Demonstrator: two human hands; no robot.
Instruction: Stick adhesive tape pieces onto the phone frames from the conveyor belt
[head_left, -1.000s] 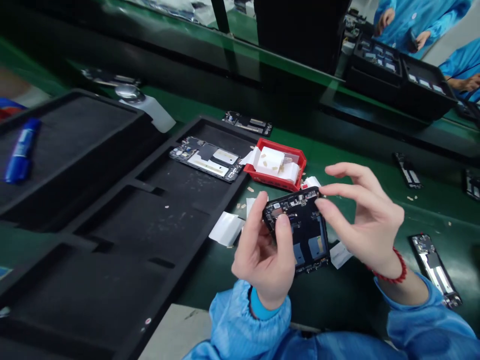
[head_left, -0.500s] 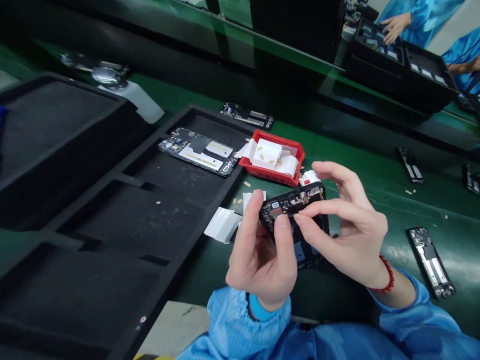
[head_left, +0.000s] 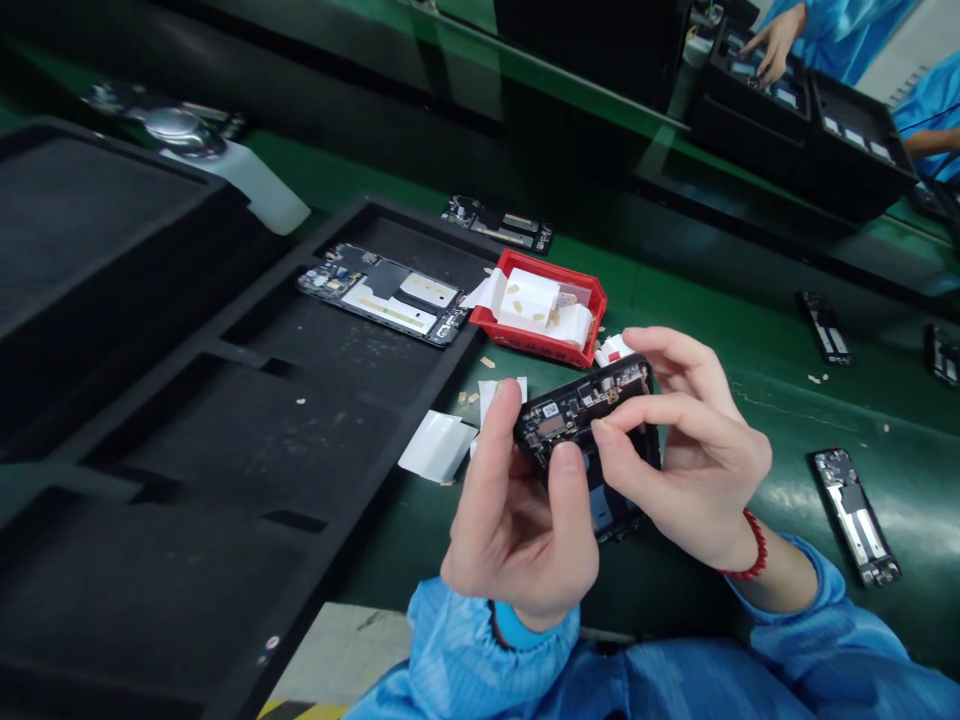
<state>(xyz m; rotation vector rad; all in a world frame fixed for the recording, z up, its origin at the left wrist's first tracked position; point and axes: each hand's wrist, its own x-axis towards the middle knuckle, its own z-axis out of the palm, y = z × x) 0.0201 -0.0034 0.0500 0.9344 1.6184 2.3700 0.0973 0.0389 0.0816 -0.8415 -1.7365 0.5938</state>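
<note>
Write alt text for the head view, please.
Two bare hands hold an opened phone chassis over a green work surface: the left hand grips its edge, the right hand presses a fingertip on the board. A red bin of white strips and a black foam tray lie behind.

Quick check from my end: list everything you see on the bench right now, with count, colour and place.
phone frame: 1, black, held in both hands
phone frames on belt: 4, black, one behind the red bin, three at right
phone frame in tray: 1, black and white, far compartment
foam trays: 2, black, left
red bin: 1, holds white sticker sheets, centre
white backing papers: a few, on green belt
bottle: 1, white, far left
black crates: 2, far right, co-workers' hands there
left hand: grips the frame
right hand: fingertips on the frame
</note>
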